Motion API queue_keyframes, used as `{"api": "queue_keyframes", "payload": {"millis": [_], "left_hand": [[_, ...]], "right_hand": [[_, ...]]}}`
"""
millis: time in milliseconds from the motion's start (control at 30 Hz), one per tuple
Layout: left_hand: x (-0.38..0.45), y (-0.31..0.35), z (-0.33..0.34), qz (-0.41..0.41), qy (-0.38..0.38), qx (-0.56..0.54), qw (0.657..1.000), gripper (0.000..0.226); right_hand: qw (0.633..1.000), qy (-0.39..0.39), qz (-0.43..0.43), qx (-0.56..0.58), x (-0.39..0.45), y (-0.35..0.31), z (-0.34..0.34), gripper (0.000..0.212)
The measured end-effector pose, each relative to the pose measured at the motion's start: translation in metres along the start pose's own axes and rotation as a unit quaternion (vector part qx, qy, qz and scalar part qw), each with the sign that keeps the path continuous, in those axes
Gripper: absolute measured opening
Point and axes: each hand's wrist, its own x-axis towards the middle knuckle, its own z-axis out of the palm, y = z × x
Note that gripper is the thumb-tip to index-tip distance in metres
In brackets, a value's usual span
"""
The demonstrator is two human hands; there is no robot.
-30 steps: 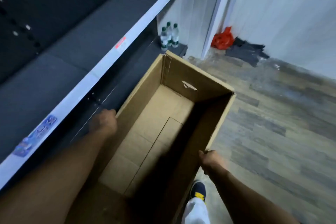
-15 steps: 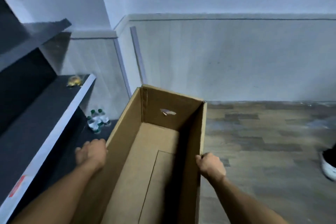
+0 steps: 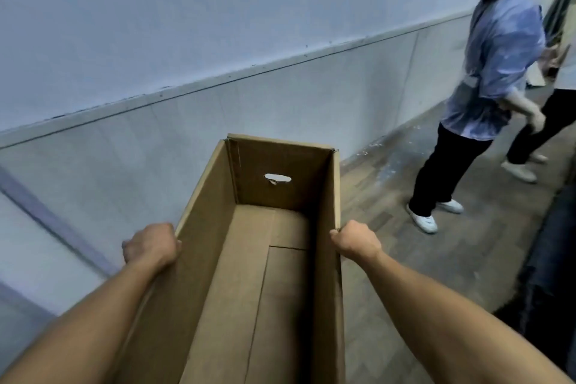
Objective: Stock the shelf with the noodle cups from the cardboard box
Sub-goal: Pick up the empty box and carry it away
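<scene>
One cardboard box (image 3: 280, 171), two hands, two bystanders.

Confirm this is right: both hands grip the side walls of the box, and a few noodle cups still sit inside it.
Not quite. The left hand and right hand do grip the side walls of the box, but the head view shows only bare cardboard inside it, with no noodle cups.

The floor (image 3: 436, 259) is grey-brown wood-pattern planking, scuffed and speckled with pale bits along the foot of the wall (image 3: 311, 103) on its far side. A person in a blue shirt (image 3: 495, 72) stands on it in white shoes (image 3: 424, 221), and just beyond, a second pair of legs (image 3: 542, 131) in pale shoes
</scene>
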Motion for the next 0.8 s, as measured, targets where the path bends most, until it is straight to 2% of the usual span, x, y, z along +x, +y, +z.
{"api": "queue_keyframes", "payload": {"millis": [300, 533, 800], "left_hand": [[0.171, 0.173, -0.047, 0.139, 0.047, 0.017, 0.989, 0.026], [0.303, 0.304, -0.079, 0.168, 0.045, 0.017, 0.985, 0.024], [0.444, 0.437, -0.106, 0.214, 0.082, 0.015, 0.973, 0.02]], "right_hand": [[0.99, 0.053, 0.122, 0.037, 0.143, 0.019, -0.041, 0.039], [0.984, 0.036, 0.167, 0.054, 0.296, 0.014, -0.086, 0.044], [0.974, 0.023, 0.198, 0.104, 0.444, -0.005, -0.139, 0.046]]}}
